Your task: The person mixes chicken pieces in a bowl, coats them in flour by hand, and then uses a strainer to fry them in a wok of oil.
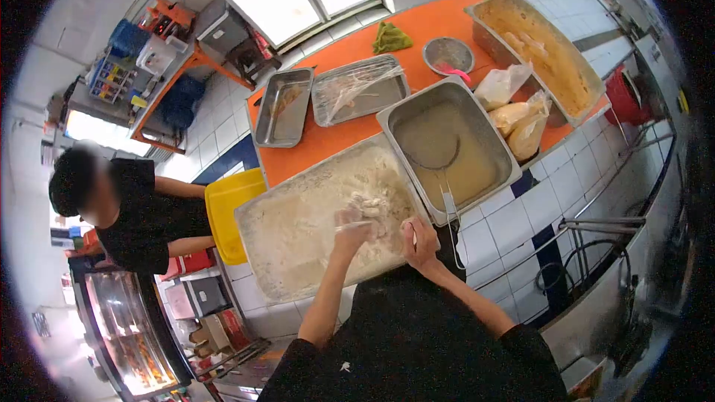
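Left hand [354, 231] over floury tray [255, 253], right hand [421, 243] beside rim — either grip unclear.

The orange tabletop [328, 150] lies open between the film-covered tray [357, 91] and the flour tray [298, 216], with the deep pan [449, 141] bounding it.

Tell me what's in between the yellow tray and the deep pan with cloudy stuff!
A big tray of pale powder, between the yellow tray and deep pan. The head view shows it.
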A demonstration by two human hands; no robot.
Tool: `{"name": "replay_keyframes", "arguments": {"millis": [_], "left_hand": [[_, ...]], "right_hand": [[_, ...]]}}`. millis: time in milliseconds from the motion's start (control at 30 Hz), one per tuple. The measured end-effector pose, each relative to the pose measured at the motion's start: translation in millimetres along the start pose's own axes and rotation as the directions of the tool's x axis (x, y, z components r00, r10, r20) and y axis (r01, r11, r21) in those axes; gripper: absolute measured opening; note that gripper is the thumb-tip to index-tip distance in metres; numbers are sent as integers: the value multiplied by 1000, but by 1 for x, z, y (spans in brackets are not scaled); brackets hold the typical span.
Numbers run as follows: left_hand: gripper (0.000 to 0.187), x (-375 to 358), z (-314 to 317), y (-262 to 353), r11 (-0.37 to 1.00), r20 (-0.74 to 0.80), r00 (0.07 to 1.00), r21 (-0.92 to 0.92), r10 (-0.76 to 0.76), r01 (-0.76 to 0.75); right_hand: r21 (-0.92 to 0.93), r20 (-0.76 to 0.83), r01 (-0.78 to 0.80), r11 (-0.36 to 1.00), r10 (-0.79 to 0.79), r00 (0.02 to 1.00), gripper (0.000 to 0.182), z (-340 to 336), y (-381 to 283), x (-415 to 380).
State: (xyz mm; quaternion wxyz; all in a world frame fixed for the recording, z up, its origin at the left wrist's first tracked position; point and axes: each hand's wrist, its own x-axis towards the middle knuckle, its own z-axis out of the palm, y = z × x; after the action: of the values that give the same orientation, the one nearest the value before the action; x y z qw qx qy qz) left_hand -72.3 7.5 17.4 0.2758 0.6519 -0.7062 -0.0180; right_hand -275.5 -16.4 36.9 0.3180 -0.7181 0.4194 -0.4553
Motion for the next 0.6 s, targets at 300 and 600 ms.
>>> {"name": "replay_keyframes", "arguments": {"millis": [300,600], "left_hand": [[20,46,-90,48,964,237,944,-77,-231,256],[33,54,-57,44,972,390,891,116,-232,203]], "right_hand": [[52,5,-9,999,9,1000,12,-8,-12,6],[9,-42,4,1000,-4,999,17,-1,-3,5]]}}
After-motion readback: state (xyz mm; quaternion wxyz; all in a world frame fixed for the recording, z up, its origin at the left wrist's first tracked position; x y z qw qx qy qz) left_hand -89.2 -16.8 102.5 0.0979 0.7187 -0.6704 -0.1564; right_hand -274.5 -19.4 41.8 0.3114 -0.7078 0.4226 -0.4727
